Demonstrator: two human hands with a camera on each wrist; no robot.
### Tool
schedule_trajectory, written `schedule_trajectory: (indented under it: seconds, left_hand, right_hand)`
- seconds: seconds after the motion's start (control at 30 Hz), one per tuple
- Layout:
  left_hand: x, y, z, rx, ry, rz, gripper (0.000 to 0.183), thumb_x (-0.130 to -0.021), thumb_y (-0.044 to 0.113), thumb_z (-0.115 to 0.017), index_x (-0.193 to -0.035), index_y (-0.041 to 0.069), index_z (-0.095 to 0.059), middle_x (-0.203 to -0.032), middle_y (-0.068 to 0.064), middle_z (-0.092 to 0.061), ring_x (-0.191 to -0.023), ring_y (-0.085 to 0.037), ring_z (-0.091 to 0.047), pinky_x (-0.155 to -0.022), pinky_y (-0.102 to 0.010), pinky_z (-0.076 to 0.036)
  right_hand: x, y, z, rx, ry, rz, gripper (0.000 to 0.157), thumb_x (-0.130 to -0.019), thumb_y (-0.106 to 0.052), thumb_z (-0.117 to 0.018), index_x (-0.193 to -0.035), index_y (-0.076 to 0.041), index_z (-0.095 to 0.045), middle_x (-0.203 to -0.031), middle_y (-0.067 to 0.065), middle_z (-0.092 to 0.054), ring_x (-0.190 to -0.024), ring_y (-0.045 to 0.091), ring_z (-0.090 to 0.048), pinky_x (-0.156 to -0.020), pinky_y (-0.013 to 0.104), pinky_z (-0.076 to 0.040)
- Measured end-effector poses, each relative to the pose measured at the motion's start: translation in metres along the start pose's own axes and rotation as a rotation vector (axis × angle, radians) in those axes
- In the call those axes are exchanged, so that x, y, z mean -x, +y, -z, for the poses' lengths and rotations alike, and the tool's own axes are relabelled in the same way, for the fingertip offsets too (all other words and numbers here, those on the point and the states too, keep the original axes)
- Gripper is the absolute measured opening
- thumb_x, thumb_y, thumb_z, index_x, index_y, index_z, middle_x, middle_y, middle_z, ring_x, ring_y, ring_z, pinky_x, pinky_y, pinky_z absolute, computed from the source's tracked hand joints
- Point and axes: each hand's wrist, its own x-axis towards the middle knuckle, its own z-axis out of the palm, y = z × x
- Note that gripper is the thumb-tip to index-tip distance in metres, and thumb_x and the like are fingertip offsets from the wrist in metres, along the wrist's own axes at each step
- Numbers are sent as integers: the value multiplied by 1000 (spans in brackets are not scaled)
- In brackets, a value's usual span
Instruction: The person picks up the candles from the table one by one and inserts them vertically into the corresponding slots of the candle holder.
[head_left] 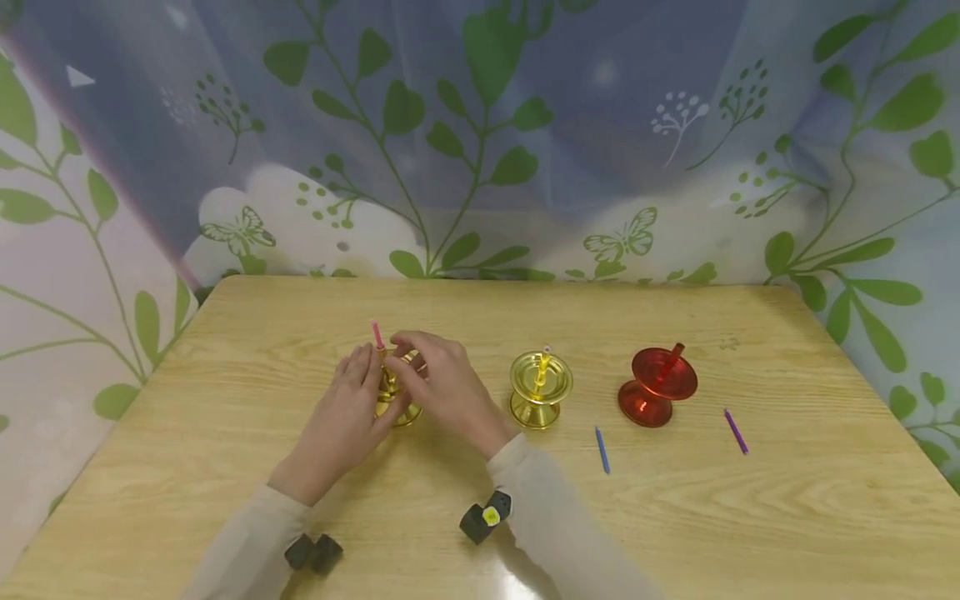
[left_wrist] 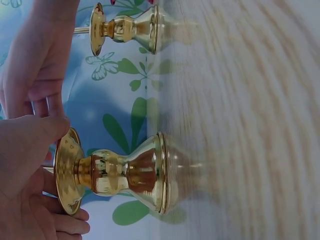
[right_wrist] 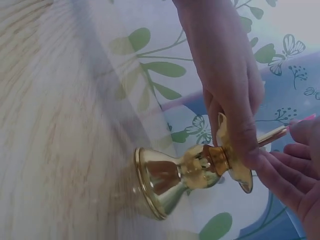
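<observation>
On the left part of the table [head_left: 825, 517], your left hand [head_left: 341, 417] grips the left gold holder [left_wrist: 142, 170], its thumb over the rim of the dish [left_wrist: 67, 170] and other fingers underneath. That holder stands on its base, and a slim pink candle [head_left: 377, 333] rises from the top of its tube [right_wrist: 272, 136]. Your right hand [head_left: 450, 387] curves around the right side of the same holder with fingers loosely bent and nothing plainly grasped; its fingertips are just beside the pink candle, though whether they touch it you cannot tell from these views. At your cuffs, a small dark device sits by each pale sleeve [head_left: 255, 542].

To the right of your right hand stands a second gold holder [head_left: 536, 410], its upright tube in the middle of its dish. Farther right is a red holder [head_left: 648, 404]. Between these two, on the near side, lies a blue candle [head_left: 602, 450]; a purple candle [head_left: 736, 431] lies near and right of the red holder. Beyond the table's far edge hangs a leaf-and-butterfly backdrop [head_left: 577, 150].
</observation>
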Motion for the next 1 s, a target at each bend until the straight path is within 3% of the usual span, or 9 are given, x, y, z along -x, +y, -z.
schedule_trajectory:
  seconds: [0.27,0.43,0.6,0.77,1.0]
  left_hand:
    - [-2,0,1,31,-10,11,76,-99,41,-51,-136,-23,-33,-142,-42,-32,-134,-52,-31,-113,-57,-25]
    - [-1,0,4,57,-58,49,76,-101,43,-43,-140,-21,-28,-146,-41,-25,-138,-52,-24,-114,-57,-20]
    - [1,3,5,36,-87,67,76,-101,43,-45,-141,-19,-26,-147,-40,-23,-139,-52,-19,-112,-59,-24]
    - [11,13,6,-35,-61,41,76,-99,40,-52,-137,-22,-32,-143,-42,-30,-137,-52,-26,-110,-57,-30]
    - [18,38,22,-72,-54,59,70,-97,36,-56,-130,-23,-41,-133,-42,-43,-127,-53,-41,-100,-56,-43]
  right_hand:
    - [11,1,15,76,-11,48,26,-96,-14,-60,-115,3,-62,-98,11,-68,-80,17,-68,-69,16,-54]
    - [21,1,18,228,-55,165,25,-95,-14,-61,-114,3,-63,-96,9,-68,-74,11,-65,-63,15,-52]
    - [40,3,27,351,-85,199,26,-95,-19,-61,-114,0,-63,-96,7,-69,-69,8,-61,-60,14,-50]
    - [64,5,41,414,-125,212,23,-96,-20,-61,-110,-3,-63,-97,8,-70,-71,10,-65,-61,17,-53]
    - [97,8,60,453,-164,176,18,-93,-21,-64,-102,-6,-65,-90,3,-69,-70,8,-64,-62,17,-52]
